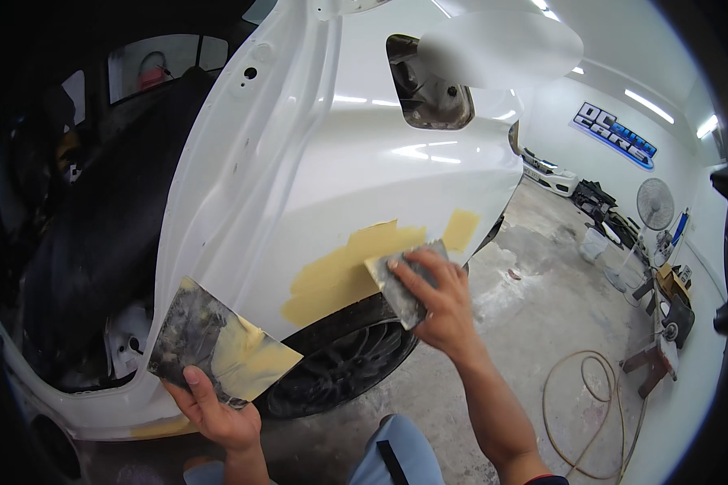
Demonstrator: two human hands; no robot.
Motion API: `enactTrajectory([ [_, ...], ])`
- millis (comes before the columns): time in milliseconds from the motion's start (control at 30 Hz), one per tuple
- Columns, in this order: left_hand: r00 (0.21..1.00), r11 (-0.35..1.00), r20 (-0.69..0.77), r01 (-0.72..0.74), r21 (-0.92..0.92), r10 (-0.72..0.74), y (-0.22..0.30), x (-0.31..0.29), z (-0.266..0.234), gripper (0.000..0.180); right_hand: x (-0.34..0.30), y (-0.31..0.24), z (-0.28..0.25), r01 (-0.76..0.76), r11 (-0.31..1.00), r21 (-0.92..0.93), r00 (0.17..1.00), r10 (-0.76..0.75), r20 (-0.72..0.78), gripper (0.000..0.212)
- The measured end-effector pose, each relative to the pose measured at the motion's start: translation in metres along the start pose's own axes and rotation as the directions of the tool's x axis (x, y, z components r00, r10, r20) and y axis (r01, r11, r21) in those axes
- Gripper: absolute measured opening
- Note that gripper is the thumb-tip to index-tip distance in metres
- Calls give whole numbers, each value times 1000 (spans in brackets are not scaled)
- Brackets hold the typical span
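My left hand (215,408) grips a dark mixing board (192,330) by its lower edge, thumb on top. Pale yellow body filler (247,356) is smeared across the board. With fingers pressed on its dark face, my right hand (438,295) holds a flat spreader (402,301) against the white car's rear quarter panel (364,182), over the wheel arch. The spreader's left edge shows yellow and meets a broad yellow filler patch (332,275). A smaller yellow patch (462,231) lies to its right. The spreader hides part of the panel behind it.
Below the arch is a black wheel (344,372). The door opening (97,242) is at the left. A coiled hose (586,404) lies on the concrete floor at right. A standing fan (655,204), a bumper (550,175) and other parts line the wall.
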State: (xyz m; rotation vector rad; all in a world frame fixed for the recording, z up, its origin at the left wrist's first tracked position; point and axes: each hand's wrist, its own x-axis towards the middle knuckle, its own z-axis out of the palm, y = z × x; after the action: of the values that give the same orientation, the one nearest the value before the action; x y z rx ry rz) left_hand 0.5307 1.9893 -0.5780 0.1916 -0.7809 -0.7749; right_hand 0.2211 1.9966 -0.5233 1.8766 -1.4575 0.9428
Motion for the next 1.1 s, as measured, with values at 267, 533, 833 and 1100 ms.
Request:
enactTrajectory([
  [267, 999, 999, 33, 40, 7, -40, -8, -4, 2, 51, -12, 8, 48, -41, 998, 51, 993, 47, -109, 74],
  [533, 997, 997, 35, 72, -12, -71, -13, -14, 7, 54, -7, 32, -1, -65, 998, 18, 997, 66, -40, 66],
  [833, 996, 996, 4, 91, -2, -91, -16, -18, 2, 56, -27, 17, 64, -21, 998, 54, 989, 29, -148, 67],
  [1100, 850, 842, 113, 526, -121, -514, -32, -50, 42, 53, -136, -46, 11, -47, 630, 775, 936, 299, -185, 58],
])
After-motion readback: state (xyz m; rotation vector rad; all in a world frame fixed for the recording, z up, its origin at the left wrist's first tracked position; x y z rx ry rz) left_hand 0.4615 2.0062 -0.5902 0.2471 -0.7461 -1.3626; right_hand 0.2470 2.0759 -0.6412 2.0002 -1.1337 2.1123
